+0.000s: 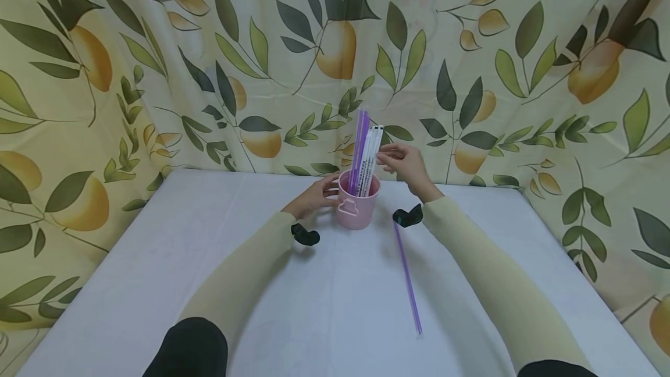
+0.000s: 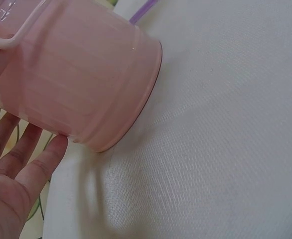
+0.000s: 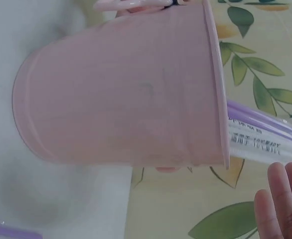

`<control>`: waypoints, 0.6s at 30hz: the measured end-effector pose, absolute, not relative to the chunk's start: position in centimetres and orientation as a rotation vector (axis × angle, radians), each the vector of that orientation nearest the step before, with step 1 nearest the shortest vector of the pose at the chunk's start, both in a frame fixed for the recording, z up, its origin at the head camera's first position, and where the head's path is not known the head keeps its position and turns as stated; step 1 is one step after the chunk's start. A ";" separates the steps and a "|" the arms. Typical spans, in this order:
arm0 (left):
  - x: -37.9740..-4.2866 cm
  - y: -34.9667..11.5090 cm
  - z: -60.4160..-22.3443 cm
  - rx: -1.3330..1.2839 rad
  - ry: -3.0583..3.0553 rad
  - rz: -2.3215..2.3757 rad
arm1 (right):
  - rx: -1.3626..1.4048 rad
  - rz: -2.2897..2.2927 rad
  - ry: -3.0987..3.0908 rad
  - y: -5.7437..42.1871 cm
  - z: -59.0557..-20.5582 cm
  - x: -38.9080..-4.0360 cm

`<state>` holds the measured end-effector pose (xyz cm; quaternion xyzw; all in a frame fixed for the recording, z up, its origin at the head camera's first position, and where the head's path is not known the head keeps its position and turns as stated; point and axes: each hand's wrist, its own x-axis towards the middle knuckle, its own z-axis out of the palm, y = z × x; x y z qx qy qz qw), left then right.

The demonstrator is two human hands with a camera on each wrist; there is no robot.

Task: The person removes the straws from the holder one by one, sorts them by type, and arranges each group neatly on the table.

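A pink bucket [image 1: 357,217] with a small handle stands upright on the table, several purple straw-like sticks [image 1: 361,132] and white printed strips [image 1: 373,150] leaning in it. My left hand [image 1: 316,195] holds the bucket's left side. The left wrist view has the thumb by the handle and fingers behind the wall. At the bucket's upper right, my right hand [image 1: 403,164] has its fingertips against or beside the white strips. Straight fingers [image 3: 284,199] show in the right wrist view; the thumb and index finger are out of that frame.
One purple stick [image 1: 407,278] lies lengthwise on the white table [image 1: 335,307], near the right forearm. Behind the table's far edge hangs a curtain [image 1: 293,10] printed with leaves and fruit. Dark wrist bands [image 1: 306,235] are on both wrists.
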<state>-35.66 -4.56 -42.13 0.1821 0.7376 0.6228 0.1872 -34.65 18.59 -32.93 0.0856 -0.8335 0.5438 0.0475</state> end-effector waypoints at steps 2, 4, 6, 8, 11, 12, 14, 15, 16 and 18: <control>-35.7 -4.6 -42.2 0.511 2.078 1.755 | 0.257 1.682 -2.516 18.7 -32.9 -34.6; -35.7 -4.6 -42.2 0.511 2.078 1.757 | 0.254 1.715 -2.489 18.8 -33.0 -34.7; -35.6 -4.6 -42.1 0.509 2.079 1.759 | 0.242 1.733 -2.477 18.8 -33.1 -34.8; -35.6 -4.6 -42.1 0.504 2.081 1.757 | 0.228 1.742 -2.477 18.7 -33.3 -35.0; -35.4 -4.6 -41.9 0.498 2.081 1.754 | 0.190 1.753 -2.488 18.4 -33.6 -35.3; -35.3 -4.5 -41.9 0.499 2.080 1.753 | 0.176 1.751 -2.495 18.3 -33.7 -35.3; -35.3 -4.5 -41.8 0.502 2.080 1.754 | 0.153 1.757 -2.505 18.1 -33.9 -35.5; -35.3 -4.5 -41.8 0.501 2.079 1.756 | 0.139 1.757 -2.512 18.0 -34.0 -35.6; -35.3 -4.5 -41.8 0.501 2.077 1.760 | 0.124 1.754 -2.520 17.9 -34.1 -35.6; -35.3 -4.6 -41.9 0.498 2.075 1.764 | 0.094 1.752 -2.537 17.6 -34.3 -35.7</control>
